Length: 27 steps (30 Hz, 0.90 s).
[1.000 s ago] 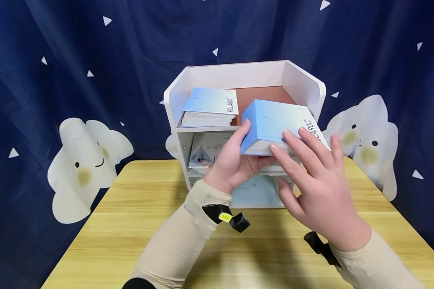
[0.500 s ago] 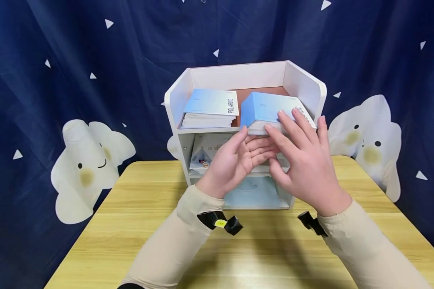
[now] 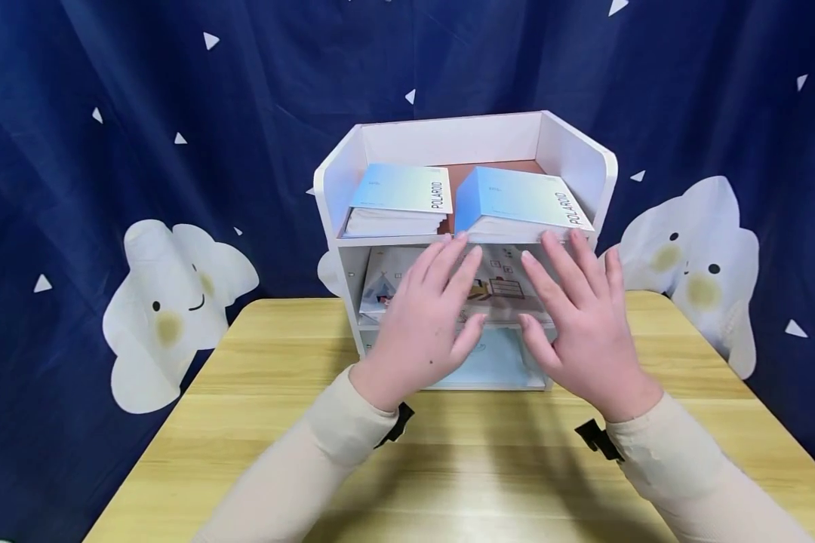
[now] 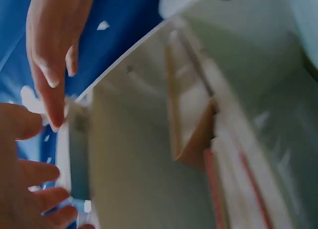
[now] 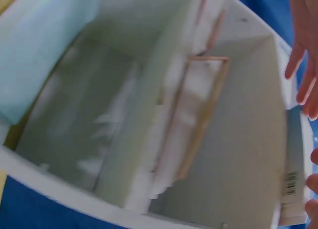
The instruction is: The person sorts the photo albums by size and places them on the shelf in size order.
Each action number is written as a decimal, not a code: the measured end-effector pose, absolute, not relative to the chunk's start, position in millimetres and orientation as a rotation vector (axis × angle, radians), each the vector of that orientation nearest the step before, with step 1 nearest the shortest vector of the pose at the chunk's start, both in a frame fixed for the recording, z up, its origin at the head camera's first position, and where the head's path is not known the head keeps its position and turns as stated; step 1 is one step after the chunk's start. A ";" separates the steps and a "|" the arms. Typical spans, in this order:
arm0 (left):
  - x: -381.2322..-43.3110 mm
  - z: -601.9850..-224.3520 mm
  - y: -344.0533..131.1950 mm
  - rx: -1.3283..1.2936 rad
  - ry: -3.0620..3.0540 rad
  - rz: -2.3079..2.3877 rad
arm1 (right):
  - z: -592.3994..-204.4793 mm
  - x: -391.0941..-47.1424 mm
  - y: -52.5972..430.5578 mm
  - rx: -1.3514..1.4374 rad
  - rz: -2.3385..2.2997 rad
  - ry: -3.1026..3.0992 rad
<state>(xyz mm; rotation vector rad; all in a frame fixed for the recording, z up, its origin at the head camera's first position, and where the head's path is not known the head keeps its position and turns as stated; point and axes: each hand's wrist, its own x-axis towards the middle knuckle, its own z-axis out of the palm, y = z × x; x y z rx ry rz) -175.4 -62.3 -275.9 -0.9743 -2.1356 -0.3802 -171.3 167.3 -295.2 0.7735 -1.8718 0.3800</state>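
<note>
Two blue-and-white albums marked POLAROID lie on the top deck of a small white shelf (image 3: 448, 143). The left album (image 3: 404, 188) lies with its page edges to the front. The right album (image 3: 516, 197) sits beside it, its blue spine on the left. In the head view my left hand (image 3: 424, 324) is just below the right album's front left corner, fingers spread, holding nothing. My right hand (image 3: 584, 339) has its fingertips at that album's front edge; whether they touch it I cannot tell. Both wrist views are blurred.
The middle shelf holds flat illustrated books (image 3: 502, 290). A light blue item (image 3: 496, 362) stands at the bottom level. The shelf stands on a wooden table (image 3: 278, 377) before a dark blue curtain (image 3: 143, 75) with white cloud shapes.
The right album has moved from my hands, back and down onto the top deck. My left hand has let go and turned from palm up to palm down; the hands have drawn apart.
</note>
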 end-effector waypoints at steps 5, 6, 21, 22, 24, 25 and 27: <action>-181.3 -287.7 -57.0 -0.922 -2.158 -0.137 | -307.9 -180.4 169.2 0.758 0.356 -1.937; -181.7 -288.8 -56.6 -0.913 -2.172 -0.124 | -309.2 -181.9 169.1 0.755 0.356 -1.943; -188.6 -293.1 -50.9 -0.841 -2.242 -0.070 | -311.5 -192.9 164.4 0.692 0.371 -2.021; -189.2 -292.9 -52.0 -0.849 -2.242 -0.074 | -310.7 -193.2 164.2 0.688 0.374 -2.019; -189.0 -293.1 -56.5 -0.873 -2.240 -0.096 | -309.4 -193.7 163.8 0.689 0.380 -2.017; -188.3 -293.7 -60.0 -0.887 -2.234 -0.109 | -309.3 -193.7 164.0 0.697 0.389 -2.010; -185.6 -296.3 -70.4 -0.914 -2.216 -0.145 | -310.5 -192.8 166.0 0.711 0.403 -1.996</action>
